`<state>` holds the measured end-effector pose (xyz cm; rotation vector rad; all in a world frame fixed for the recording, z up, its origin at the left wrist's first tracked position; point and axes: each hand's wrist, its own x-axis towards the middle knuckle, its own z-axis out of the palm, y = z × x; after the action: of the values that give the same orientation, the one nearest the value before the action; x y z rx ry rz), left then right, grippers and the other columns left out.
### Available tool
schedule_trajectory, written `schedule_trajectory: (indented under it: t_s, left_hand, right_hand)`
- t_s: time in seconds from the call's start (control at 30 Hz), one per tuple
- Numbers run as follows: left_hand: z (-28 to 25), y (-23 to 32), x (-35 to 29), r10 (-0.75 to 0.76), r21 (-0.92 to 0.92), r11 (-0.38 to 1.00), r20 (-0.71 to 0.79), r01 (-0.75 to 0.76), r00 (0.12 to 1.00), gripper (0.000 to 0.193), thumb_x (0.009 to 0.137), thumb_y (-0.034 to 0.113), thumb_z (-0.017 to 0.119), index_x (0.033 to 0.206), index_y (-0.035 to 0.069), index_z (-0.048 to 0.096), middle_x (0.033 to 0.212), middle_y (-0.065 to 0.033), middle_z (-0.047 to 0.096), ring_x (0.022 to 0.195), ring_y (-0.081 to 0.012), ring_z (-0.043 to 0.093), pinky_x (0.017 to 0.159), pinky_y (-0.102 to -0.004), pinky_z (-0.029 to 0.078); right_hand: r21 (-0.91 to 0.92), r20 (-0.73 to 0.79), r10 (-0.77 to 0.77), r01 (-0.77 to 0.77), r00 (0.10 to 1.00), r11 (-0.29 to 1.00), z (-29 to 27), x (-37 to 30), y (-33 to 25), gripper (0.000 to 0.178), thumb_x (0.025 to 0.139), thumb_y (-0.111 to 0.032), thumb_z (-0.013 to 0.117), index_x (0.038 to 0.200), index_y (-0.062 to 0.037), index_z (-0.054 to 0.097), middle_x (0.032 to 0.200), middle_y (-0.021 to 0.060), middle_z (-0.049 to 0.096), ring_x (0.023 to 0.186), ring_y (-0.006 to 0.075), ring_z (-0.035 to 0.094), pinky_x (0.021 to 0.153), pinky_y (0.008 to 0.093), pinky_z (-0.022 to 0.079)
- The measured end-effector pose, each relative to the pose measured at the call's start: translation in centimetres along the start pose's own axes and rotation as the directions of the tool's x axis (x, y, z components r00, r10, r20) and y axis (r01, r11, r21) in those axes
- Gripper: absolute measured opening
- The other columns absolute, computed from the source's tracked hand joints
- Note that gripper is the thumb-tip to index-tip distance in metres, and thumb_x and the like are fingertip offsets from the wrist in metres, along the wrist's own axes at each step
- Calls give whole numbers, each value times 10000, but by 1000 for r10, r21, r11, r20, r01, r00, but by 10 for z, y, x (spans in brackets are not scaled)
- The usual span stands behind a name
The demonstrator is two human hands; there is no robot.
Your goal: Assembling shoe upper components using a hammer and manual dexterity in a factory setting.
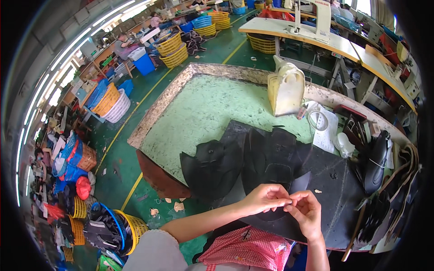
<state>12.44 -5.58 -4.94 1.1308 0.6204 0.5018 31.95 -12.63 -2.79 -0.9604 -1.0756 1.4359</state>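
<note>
Close together over the near edge of the worktable, my left hand [266, 199] and my right hand [307, 212] meet at the fingertips. Both are pinched closed, and whatever sits between the fingers is too small to make out. Beneath them lies a black sheet [330, 198] covering the near part of the table. Flat black cut pieces, one at the left [211, 169] and another in the middle [278, 149], rest just beyond my hands. A small grey piece [300, 181] lies right behind my fingers.
On the pale green tabletop [199, 108] with its raised rim stands a cream block-shaped object [287, 88]. At the right are a tape roll [318, 120], white paper [326, 135], a black shoe-shaped form [376, 162] and hanging strips [398, 194]. A yellow basket [135, 228] stands at the left.
</note>
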Motion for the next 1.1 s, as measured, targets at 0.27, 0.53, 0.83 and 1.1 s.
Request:
schedule_trajectory:
  t_s: [0.27,0.53,0.83,1.1]
  left_hand:
    - [2,6,-4,-22,-15,1000,-33,21,999,188,946,204,744,997,37,672,785,28,622,638,-24,544,502,-186,407]
    - [8,16,-11,64,148,987,-15,-61,998,194,953,232,736,968,46,685,744,23,617,613,-23,539,459,-191,386]
    - [-7,8,-4,-225,-180,944,259,276,939,243,1007,299,661,1009,56,664,786,30,603,599,-17,484,456,-173,314]
    - [-5,7,-9,-130,-136,980,104,143,986,227,968,255,714,1066,51,700,871,16,627,694,-28,522,473,-187,360]
  right_hand:
    - [-237,-100,-21,-3,995,971,-3,-5,2,170,835,88,767,959,5,686,925,54,714,865,138,704,828,273,571]
    - [-398,-80,-102,62,992,915,-3,-6,-3,196,755,74,826,887,-28,724,901,44,689,807,117,682,731,253,571]
    - [-445,85,-346,346,934,826,-9,3,13,194,698,0,889,842,-69,779,901,7,623,744,85,617,639,234,524]
    - [-435,-76,-348,283,934,855,-2,5,16,201,662,-33,915,805,-91,786,877,0,568,727,83,557,600,226,472]
